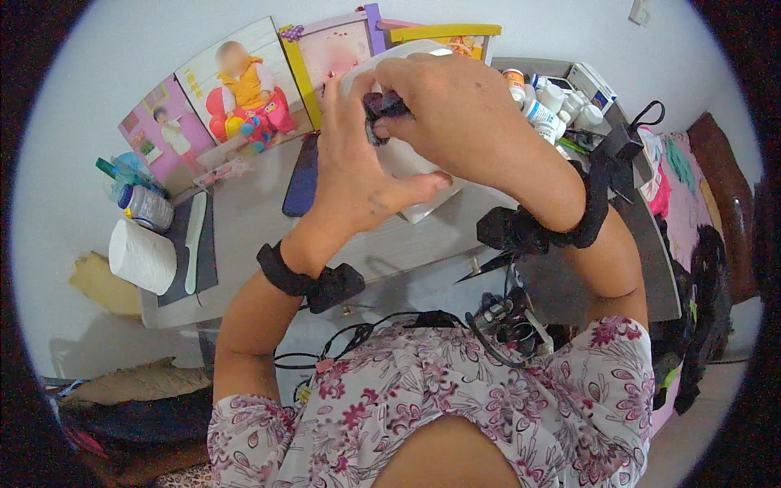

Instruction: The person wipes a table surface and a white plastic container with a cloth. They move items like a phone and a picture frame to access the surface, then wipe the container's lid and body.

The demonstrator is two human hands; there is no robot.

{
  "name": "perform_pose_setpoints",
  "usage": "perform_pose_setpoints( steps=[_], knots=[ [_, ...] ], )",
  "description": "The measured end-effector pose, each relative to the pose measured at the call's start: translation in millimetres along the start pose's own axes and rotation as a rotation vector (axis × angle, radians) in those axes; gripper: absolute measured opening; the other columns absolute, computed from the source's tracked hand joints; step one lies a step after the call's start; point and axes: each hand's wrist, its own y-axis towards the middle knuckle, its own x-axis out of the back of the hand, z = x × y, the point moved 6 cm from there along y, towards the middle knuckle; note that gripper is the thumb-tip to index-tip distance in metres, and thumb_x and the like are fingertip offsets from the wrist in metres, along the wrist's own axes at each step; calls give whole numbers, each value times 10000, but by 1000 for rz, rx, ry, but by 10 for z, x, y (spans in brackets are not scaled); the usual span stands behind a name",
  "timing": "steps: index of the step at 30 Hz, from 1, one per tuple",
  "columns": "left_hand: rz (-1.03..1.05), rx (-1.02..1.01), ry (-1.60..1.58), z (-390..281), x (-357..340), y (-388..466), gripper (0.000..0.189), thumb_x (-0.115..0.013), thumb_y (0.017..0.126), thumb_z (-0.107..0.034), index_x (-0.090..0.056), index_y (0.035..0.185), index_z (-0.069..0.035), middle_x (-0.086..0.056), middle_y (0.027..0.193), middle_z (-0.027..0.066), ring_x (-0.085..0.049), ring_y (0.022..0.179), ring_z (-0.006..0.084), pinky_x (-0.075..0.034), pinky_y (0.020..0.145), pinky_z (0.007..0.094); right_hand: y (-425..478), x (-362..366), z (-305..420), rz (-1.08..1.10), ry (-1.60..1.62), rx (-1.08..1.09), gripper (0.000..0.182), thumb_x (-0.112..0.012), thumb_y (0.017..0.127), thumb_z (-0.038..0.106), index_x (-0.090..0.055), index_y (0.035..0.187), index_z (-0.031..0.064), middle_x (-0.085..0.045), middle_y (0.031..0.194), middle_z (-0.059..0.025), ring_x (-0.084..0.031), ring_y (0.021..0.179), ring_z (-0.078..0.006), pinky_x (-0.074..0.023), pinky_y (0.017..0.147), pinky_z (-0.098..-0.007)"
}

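My right hand (470,116) curls in from the right, and its thumb and fingertips pinch a small dark object (377,113) whose kind is hard to make out. My left hand (354,161) is wrapped around the left side of a white container (406,160), with its thumb across the front. The container stands over the grey desk (256,226), and both hands hide much of it. Its pale top edge shows above my knuckles. Each wrist wears a black scrunchie. Just left of my left hand lies a dark blue phone (299,183).
Photo panels (244,79) lean along the wall. Several pill bottles (552,107) and a carton (592,85) crowd the right corner. At left are a paper roll (143,256), a blue-capped bottle (149,207) and a pale green knife (195,244). Black cables (360,332) hang before my body.
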Motion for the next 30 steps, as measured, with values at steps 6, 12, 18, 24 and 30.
perform_pose_setpoints(
  steps=[6,12,18,24,30],
  knots=[
    [8,-62,98,-85,36,-12,1118,-845,479,-433,-280,1365,-48,-275,1365,292,-362,1225,446,-358,979,498,-161,130,35,40,20,-22,243,-722,720,222,-582,822,51,-580,709,-115,-598,714,-330,-449,611,-427],
    [-1,-61,203,-69,2,-37,1139,-827,490,-479,-262,1384,-56,-258,1375,308,-353,1232,457,-354,974,521,-183,192,-52,157,24,-56,239,-730,717,228,-599,817,55,-616,752,-130,-605,705,-336,-453,614,-425],
    [-13,-42,152,-46,5,-47,1164,-856,497,-399,-237,1393,12,-305,1375,229,-334,1283,378,-278,1079,443,27,36,-19,42,-87,-48,231,-698,741,246,-613,862,69,-654,803,-124,-630,753,-340,-485,643,-443],
    [-11,-64,155,-45,34,-48,1138,-831,494,-456,-254,1381,-37,-262,1369,300,-352,1234,447,-345,997,512,-106,113,5,80,-51,-81,244,-710,739,234,-621,887,62,-631,781,-120,-620,729,-335,-466,636,-419],
    [12,-43,136,-48,36,-64,1139,-837,502,-386,-246,1402,-13,-310,1367,232,-325,1282,382,-272,1078,458,-306,242,-243,111,71,-132,231,-715,752,189,-604,878,30,-599,751,-144,-584,691,-330,-449,630,-381]
  ],
)
